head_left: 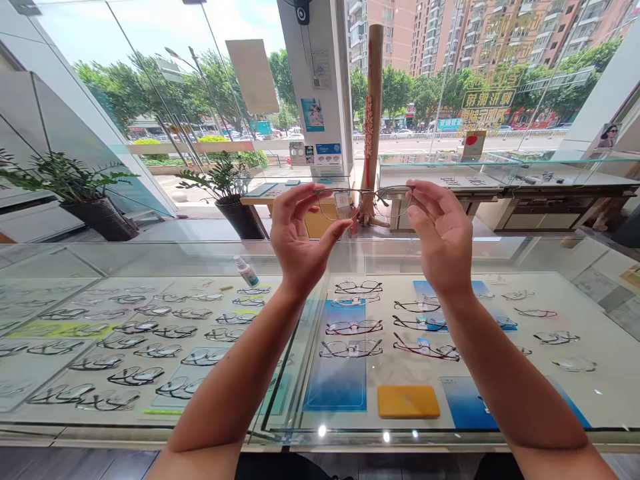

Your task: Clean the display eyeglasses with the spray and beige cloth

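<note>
From my remote seat, I have a pair of thin-rimmed eyeglasses raised at mid-view, beyond the glass display case. My left hand grasps their left end, index finger at the upper corner, thumb stretched wide beneath; whether the thumb tip touches the rim I cannot tell. My right hand pinches the right end more narrowly between thumb and index finger, the other fingers loosely curled. Taking the held pair as the clock's centre, more eyeglasses fill the case in rows at eight o'clock; at six, a column of frames lies partly over a blue sheet, with a mustard-yellow pouch nearby. A spray bottle leans at eight; at nine, a dark planter holds a leafy plant.
</note>
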Motion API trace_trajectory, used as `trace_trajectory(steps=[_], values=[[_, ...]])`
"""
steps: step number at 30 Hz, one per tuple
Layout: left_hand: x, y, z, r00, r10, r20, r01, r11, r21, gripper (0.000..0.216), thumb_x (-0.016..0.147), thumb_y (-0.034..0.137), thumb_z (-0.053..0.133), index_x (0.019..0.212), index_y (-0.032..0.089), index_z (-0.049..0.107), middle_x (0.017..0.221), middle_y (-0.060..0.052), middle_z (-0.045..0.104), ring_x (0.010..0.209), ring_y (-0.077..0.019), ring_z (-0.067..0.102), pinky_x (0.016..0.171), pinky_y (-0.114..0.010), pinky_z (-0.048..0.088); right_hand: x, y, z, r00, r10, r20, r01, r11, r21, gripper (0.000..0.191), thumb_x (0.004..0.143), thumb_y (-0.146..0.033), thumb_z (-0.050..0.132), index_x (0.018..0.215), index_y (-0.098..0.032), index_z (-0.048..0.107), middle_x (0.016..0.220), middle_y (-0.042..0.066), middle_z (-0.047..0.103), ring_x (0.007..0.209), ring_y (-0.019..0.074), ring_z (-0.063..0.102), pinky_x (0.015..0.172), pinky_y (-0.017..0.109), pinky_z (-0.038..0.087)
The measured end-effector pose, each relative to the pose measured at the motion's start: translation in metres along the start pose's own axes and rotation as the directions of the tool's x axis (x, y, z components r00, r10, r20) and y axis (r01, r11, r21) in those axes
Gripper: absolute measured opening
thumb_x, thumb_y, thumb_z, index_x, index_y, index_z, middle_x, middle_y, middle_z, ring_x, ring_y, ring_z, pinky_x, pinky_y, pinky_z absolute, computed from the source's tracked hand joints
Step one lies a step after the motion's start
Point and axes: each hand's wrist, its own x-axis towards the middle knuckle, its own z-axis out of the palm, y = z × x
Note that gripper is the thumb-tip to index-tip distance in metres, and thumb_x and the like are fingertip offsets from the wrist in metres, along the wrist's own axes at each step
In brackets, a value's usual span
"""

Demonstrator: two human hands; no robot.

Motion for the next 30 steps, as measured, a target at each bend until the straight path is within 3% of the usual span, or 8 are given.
trace_trajectory(steps=[4, 10, 18, 24, 30], values=[[0.001, 0.000, -0.002, 1.000, 0.030, -0.009, -0.030, 0.999, -0.041, 0.072, 0.084, 0.075, 0.090, 0.137, 0.036, 0.061, 0.135, -0.009, 0.072, 0.128, -0.0343, 0.078, 0.097, -0.049, 0.068, 0.000, -0.005, 0.001, 1.000, 0.001, -0.009, -0.001, 1.000, -0.023, 0.036, 0.104, -0.039, 0.061, 0.138, -0.031, 0.070, 0.148, 0.009, 0.075, 0.145, 0.0298, 0.070, 0.124, 0.055, 0.060], [0.001, 0.007, -0.004, 1.000, -0.018, 0.024, 0.020, 0.998, -0.056, 0.073, 0.080, 0.070, 0.096, 0.133, 0.033, 0.063, 0.134, -0.009, 0.075, 0.130, -0.0346, 0.078, 0.096, -0.047, 0.070, 0.001, -0.014, 0.003, 0.995, 0.004, -0.100, -0.003, 1.000, 0.008, 0.026, 0.101, -0.038, 0.063, 0.124, -0.029, 0.073, 0.133, 0.008, 0.080, 0.131, 0.0283, 0.076, 0.123, 0.056, 0.061], [0.005, 0.000, -0.001, 0.990, 0.135, 0.038, -0.117, 0.947, -0.301, 0.066, 0.079, 0.050, 0.104, 0.131, 0.031, 0.067, 0.125, -0.003, 0.082, 0.114, -0.0238, 0.084, 0.092, -0.034, 0.071, 0.001, -0.014, 0.002, 0.984, -0.031, -0.176, 0.054, 0.990, 0.127, 0.014, 0.102, -0.032, 0.070, 0.114, -0.027, 0.075, 0.120, 0.005, 0.081, 0.117, 0.0234, 0.078, 0.117, 0.050, 0.063], [0.008, 0.007, -0.005, 0.982, 0.176, 0.071, -0.138, 0.919, -0.370, 0.070, 0.076, 0.046, 0.106, 0.132, 0.031, 0.067, 0.129, -0.003, 0.081, 0.117, -0.0235, 0.083, 0.104, -0.036, 0.071, 0.001, -0.019, -0.001, 0.980, -0.048, -0.194, 0.076, 0.987, 0.140, 0.006, 0.104, -0.027, 0.070, 0.109, -0.027, 0.074, 0.115, 0.005, 0.081, 0.113, 0.0229, 0.079, 0.111, 0.048, 0.065], [0.009, -0.006, -0.004, 0.979, 0.138, 0.150, -0.063, 0.905, -0.421, 0.068, 0.077, 0.049, 0.105, 0.131, 0.032, 0.068, 0.130, -0.003, 0.081, 0.116, -0.0238, 0.083, 0.101, -0.036, 0.070, -0.001, -0.023, -0.008, 0.978, -0.120, -0.173, 0.112, 0.992, -0.060, 0.011, 0.109, -0.038, 0.067, 0.111, -0.029, 0.072, 0.112, 0.006, 0.078, 0.114, 0.0251, 0.078, 0.105, 0.047, 0.066]])
